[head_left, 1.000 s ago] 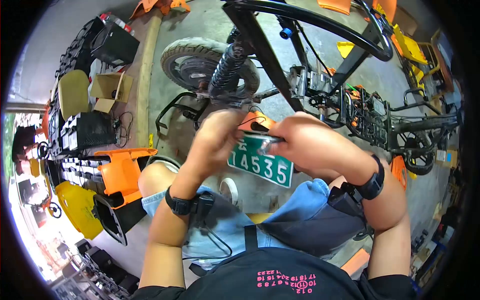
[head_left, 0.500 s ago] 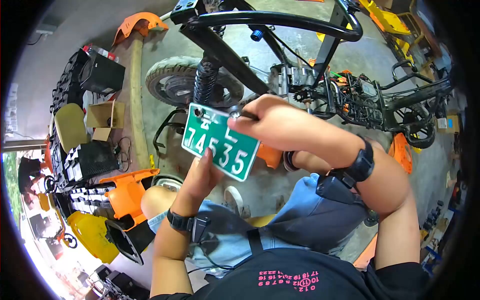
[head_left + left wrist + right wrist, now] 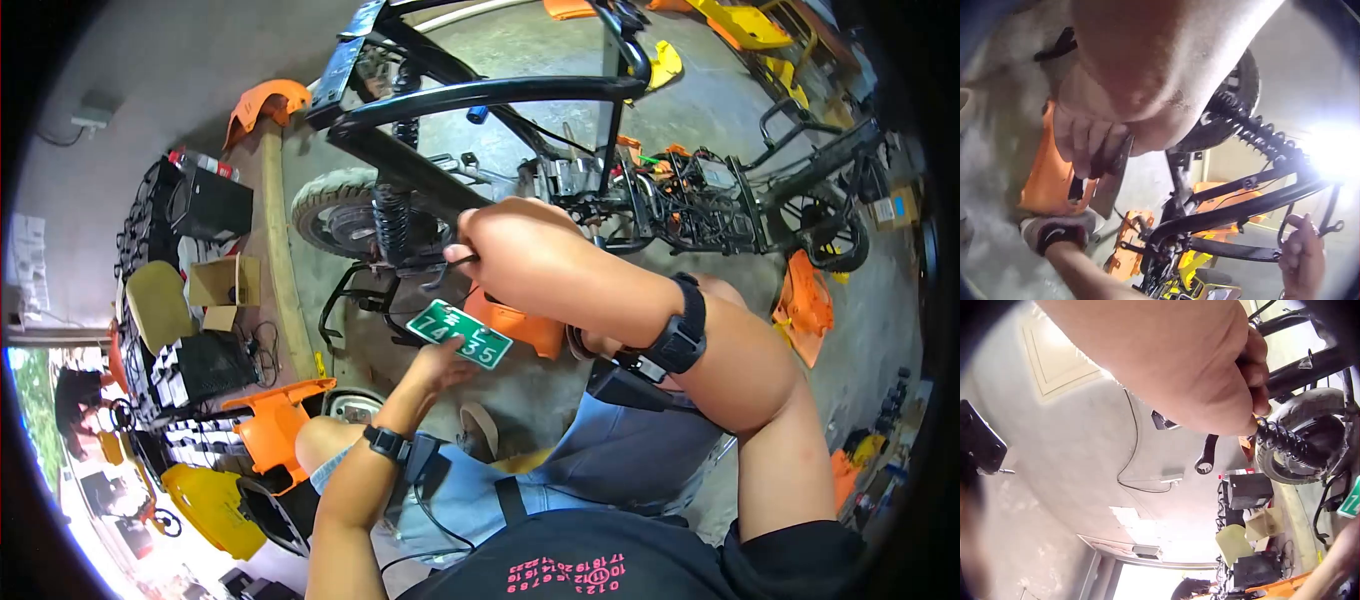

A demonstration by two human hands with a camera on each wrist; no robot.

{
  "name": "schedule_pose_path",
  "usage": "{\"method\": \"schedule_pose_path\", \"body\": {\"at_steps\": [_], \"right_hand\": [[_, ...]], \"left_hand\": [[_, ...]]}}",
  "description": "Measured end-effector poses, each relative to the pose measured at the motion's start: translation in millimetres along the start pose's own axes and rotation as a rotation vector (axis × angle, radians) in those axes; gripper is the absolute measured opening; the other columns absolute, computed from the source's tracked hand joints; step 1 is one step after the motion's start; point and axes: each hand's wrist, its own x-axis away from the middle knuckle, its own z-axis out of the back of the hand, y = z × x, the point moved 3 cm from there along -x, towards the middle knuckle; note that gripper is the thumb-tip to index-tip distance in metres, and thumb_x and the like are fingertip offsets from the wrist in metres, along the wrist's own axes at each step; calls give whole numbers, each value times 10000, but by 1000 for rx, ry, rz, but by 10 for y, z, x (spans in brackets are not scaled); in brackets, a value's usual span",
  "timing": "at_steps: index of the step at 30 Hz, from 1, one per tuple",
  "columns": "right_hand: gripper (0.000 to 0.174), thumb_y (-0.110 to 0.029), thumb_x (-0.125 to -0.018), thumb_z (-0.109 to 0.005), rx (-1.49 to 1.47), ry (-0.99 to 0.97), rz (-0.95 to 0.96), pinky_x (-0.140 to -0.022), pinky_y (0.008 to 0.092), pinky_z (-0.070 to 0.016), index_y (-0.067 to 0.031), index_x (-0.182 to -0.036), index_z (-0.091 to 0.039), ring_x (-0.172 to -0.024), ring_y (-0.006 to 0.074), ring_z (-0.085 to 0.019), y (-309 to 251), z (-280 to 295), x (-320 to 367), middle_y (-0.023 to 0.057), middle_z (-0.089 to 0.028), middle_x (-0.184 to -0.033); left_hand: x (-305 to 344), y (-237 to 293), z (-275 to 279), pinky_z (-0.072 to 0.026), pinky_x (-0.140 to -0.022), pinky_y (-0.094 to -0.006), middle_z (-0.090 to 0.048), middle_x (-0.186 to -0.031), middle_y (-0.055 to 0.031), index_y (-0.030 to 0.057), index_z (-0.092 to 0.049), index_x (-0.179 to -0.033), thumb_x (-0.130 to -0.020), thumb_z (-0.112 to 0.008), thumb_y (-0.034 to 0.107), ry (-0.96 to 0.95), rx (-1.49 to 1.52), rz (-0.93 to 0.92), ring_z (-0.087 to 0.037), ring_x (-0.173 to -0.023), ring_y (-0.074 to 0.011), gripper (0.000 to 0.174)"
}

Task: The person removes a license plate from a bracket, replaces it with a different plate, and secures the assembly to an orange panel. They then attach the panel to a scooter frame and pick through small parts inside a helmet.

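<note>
The left hand [image 3: 437, 368] grips the lower edge of a green licence plate [image 3: 485, 347], its thumb over the white numbers, low above the floor in the head view. The left wrist view has the fingers curled at the plate's dark back [image 3: 1114, 178]. Higher up, the right hand [image 3: 510, 243] is curled round a dark wrench, beside the black frame [image 3: 400, 170] of a stripped-down motorbike. In the right wrist view the wrench's ring end [image 3: 1205, 465] sticks out below the fist; the palm side hides the rest of it.
A rear wheel [image 3: 320, 215] with a coil shock absorber [image 3: 390, 220] stands ahead. An orange panel [image 3: 520, 325] lies on the floor behind the plate. At the left are a cardboard box [image 3: 238, 282], an orange fairing [image 3: 275, 440] and a yellow panel [image 3: 215, 510].
The left hand has taken the plate, lowering it away from the right hand. The right hand has let go of the plate and moved up and left towards the frame with the wrench.
</note>
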Motion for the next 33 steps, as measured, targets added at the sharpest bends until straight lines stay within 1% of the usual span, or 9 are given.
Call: {"method": "schedule_pose_path", "body": {"at_steps": [2,5,7,8,12,14,21,28,33], "right_hand": [[266,-279,-912,-588,-70,142,121,-656,464,-507,-38,-824,-654,-732,371,-654,40,-56,-28,180,-646,-731],[234,-236,-854,-625,-211,168,113,-662,455,-522,-21,-781,-679,-741,377,-660,-1,-46,-29,197,-651,-741],[183,-183,-807,-648,-252,225,168,-666,437,-536,-10,-804,-706,-759,380,-672,-27,-6,-32,216,-666,-767],[173,-173,-807,-650,-213,117,126,-677,435,-543,-13,-815,-715,-767,380,-676,-46,10,-33,209,-680,-791],[165,-167,-819,-648,-193,74,142,-704,423,-552,-22,-842,-723,-778,380,-677,-70,49,-11,197,-684,-795],[166,-171,-820,-649,-181,19,76,-706,426,-549,-23,-845,-719,-781,377,-676,-60,99,16,188,-685,-795],[182,-174,-826,-628,-164,61,94,-700,427,-541,-11,-861,-703,-763,368,-671,66,184,67,202,-672,-790],[225,-202,-825,-631,-211,66,139,-682,433,-542,12,-834,-699,-745,378,-670,139,230,166,201,-665,-759],[219,-202,-828,-635,-190,78,146,-670,439,-535,8,-829,-696,-730,379,-663,191,-18,12,199,-659,-755]], "left_hand": [[-79,-129,-157,-509,-823,-386,-675,-1109,-139,49,-535,-1248,-985,-527,352,-94,29,57,-660,-970,-260,401],[-441,-237,-352,-496,-801,-367,-666,-1123,-107,83,-527,-1267,-996,-512,352,-274,126,15,-631,-970,-214,381],[-531,-231,-625,-489,-786,-358,-665,-1108,-99,89,-528,-1268,-1000,-508,354,-276,129,-75,-621,-952,-198,378],[-561,-218,-722,-482,-771,-348,-664,-1092,-91,94,-530,-1269,-1004,-503,356,-269,162,-176,-611,-935,-182,374],[-1525,-945,-460,-480,-726,-333,-662,-1027,-64,43,-551,-1217,-1002,-517,361,-169,182,-112,-624,-844,-183,385],[-1244,-844,-560,-487,-715,-352,-665,-1020,-67,29,-559,-1181,-1003,-522,330,-48,258,-124,-640,-819,-202,351],[-1264,-733,-626,-525,-783,-419,-657,-1072,-114,57,-519,-1245,-998,-537,301,-232,298,-133,-661,-909,-267,347],[-1148,-525,-768,-528,-772,-397,-644,-1099,-101,68,-500,-1280,-980,-575,369,-218,112,-287,-652,-940,-238,432],[-1162,-434,-715,-520,-754,-377,-641,-1121,-94,68,-491,-1289,-996,-548,341,-214,12,-207,-655,-943,-231,405]]}}
